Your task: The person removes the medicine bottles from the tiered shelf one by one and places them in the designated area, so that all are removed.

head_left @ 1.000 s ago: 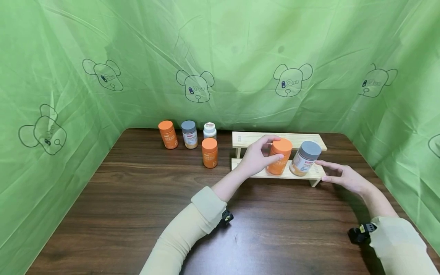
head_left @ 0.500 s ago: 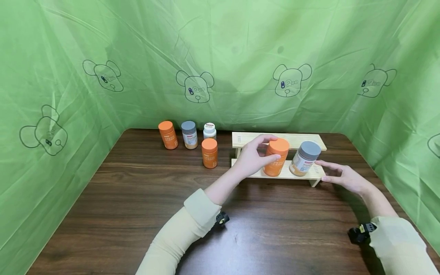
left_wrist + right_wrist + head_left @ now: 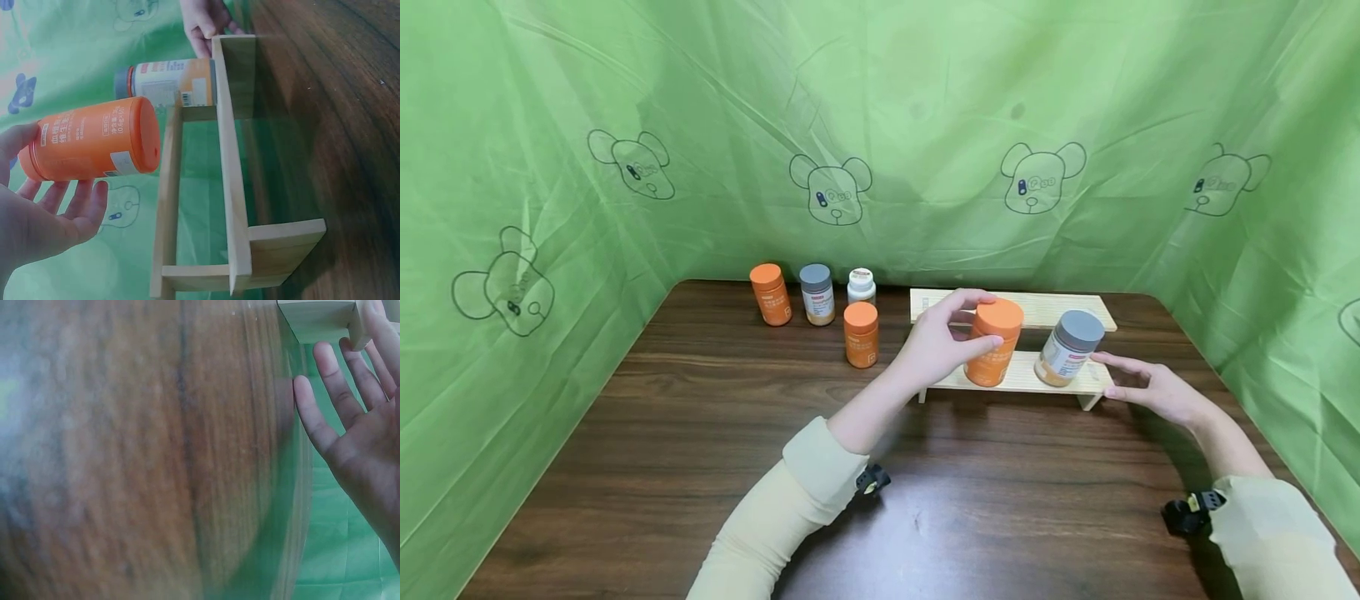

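Observation:
My left hand [image 3: 934, 337] grips an orange bottle [image 3: 992, 354] with thumb and fingers around its sides. In the left wrist view a gap separates the base of this orange bottle [image 3: 94, 140] from the lower tier of the two-tier wooden rack [image 3: 1024, 373]. A grey-lidded jar [image 3: 1063, 360] with a pale label stands on the right part of that tier. At the rack's right end, my right hand [image 3: 1157, 393] touches the wood with thumb and forefinger; its other fingers are spread and fairly straight in the right wrist view [image 3: 369, 434].
Left of the rack stand two orange bottles [image 3: 771, 296] [image 3: 861, 337], a grey-lidded jar [image 3: 817, 296] and a small white bottle [image 3: 861, 286]. The rack's upper tier [image 3: 1060, 308] lies behind the lower one. Green cloth [image 3: 910, 225] encloses the dark wooden table [image 3: 700, 433].
My left hand has moved left along the rack with the orange bottle, widening the space between it and the grey-lidded jar. My right hand has stayed at the rack's end.

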`<state>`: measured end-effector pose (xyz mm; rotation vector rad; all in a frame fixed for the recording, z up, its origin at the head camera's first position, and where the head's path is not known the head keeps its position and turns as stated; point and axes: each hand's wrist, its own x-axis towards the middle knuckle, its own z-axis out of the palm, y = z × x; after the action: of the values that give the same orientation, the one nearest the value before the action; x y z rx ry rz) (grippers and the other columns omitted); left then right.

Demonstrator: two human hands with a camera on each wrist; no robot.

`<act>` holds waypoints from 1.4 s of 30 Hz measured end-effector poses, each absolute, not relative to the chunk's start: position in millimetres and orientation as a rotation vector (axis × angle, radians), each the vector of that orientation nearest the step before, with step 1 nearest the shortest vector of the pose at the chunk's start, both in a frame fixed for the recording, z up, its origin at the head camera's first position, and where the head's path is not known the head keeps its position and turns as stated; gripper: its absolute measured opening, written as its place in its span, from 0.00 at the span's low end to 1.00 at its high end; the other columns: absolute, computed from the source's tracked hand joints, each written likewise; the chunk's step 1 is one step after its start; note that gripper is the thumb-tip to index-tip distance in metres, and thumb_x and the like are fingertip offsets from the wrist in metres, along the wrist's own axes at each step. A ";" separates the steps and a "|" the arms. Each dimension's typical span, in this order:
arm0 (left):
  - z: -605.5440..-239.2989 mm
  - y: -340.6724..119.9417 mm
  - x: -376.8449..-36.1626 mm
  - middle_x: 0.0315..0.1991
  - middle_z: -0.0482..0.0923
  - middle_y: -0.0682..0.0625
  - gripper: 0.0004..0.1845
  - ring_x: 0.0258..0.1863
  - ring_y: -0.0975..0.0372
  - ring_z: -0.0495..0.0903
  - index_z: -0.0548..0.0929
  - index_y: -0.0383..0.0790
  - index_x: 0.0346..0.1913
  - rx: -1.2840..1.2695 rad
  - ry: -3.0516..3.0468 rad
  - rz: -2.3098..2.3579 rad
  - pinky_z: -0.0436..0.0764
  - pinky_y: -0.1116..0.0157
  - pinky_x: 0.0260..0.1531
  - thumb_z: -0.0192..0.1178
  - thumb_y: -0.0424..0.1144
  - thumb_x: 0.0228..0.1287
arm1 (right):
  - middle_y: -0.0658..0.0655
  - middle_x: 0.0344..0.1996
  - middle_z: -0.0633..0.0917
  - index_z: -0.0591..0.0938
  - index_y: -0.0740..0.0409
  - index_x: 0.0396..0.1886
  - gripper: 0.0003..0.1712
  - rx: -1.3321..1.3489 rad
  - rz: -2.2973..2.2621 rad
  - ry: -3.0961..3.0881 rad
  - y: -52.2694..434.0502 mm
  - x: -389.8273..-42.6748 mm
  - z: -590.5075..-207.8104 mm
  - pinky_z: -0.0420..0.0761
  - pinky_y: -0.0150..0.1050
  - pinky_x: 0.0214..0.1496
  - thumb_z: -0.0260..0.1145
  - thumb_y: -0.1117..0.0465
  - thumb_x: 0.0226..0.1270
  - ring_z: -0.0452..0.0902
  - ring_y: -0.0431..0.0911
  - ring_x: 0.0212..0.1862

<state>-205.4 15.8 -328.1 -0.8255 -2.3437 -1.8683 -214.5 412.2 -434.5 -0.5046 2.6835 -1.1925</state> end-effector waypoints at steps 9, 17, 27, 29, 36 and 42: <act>-321.9 -0.1 -199.0 0.53 0.77 0.56 0.24 0.48 0.61 0.79 0.77 0.51 0.55 -0.828 -2.323 -1.877 0.80 0.68 0.46 0.70 0.39 0.54 | 0.33 0.52 0.75 0.67 0.49 0.69 0.33 -0.446 -1.191 2.711 411.0 -213.9 -434.7 0.74 0.27 0.44 0.65 0.59 0.64 0.77 0.38 0.44; -319.5 -19.5 -196.6 0.53 0.77 0.55 0.24 0.48 0.59 0.80 0.76 0.53 0.55 -0.854 -2.318 -1.868 0.80 0.65 0.48 0.69 0.40 0.55 | 0.34 0.52 0.75 0.66 0.49 0.69 0.33 -0.458 -1.189 2.693 413.1 -215.7 -436.1 0.74 0.27 0.43 0.65 0.58 0.65 0.77 0.36 0.44; -317.9 -41.2 -195.1 0.51 0.79 0.54 0.24 0.45 0.60 0.79 0.75 0.52 0.56 -0.948 -2.242 -1.851 0.80 0.61 0.46 0.69 0.39 0.55 | 0.38 0.52 0.77 0.66 0.48 0.70 0.33 -0.459 -1.175 2.696 413.4 -216.4 -436.7 0.74 0.28 0.43 0.64 0.58 0.65 0.77 0.37 0.43; -317.7 -45.1 -194.5 0.51 0.78 0.54 0.25 0.45 0.61 0.80 0.75 0.53 0.56 -0.937 -2.241 -1.867 0.80 0.60 0.46 0.69 0.39 0.55 | 0.39 0.51 0.77 0.66 0.49 0.70 0.33 -0.461 -1.174 2.696 413.1 -215.8 -436.5 0.74 0.28 0.43 0.64 0.58 0.65 0.77 0.37 0.43; -307.8 -58.7 -184.3 0.52 0.78 0.50 0.25 0.44 0.55 0.79 0.75 0.47 0.57 -0.892 -2.238 -1.895 0.78 0.55 0.48 0.68 0.34 0.55 | 0.34 0.52 0.75 0.66 0.51 0.69 0.33 -0.491 -1.191 2.700 414.0 -214.2 -436.0 0.73 0.26 0.43 0.64 0.59 0.65 0.77 0.37 0.44; -292.2 -72.3 -171.6 0.49 0.79 0.40 0.25 0.44 0.50 0.78 0.74 0.33 0.56 -0.901 -2.172 -1.877 0.77 0.52 0.48 0.66 0.25 0.53 | 0.34 0.53 0.74 0.66 0.51 0.69 0.33 -0.505 -1.209 2.683 411.7 -214.0 -435.2 0.73 0.26 0.43 0.64 0.60 0.65 0.77 0.37 0.44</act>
<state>-171.6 -72.3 -292.2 -0.9010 -2.1721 -1.8771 -214.0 411.7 -435.2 -0.5053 2.6834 -1.2094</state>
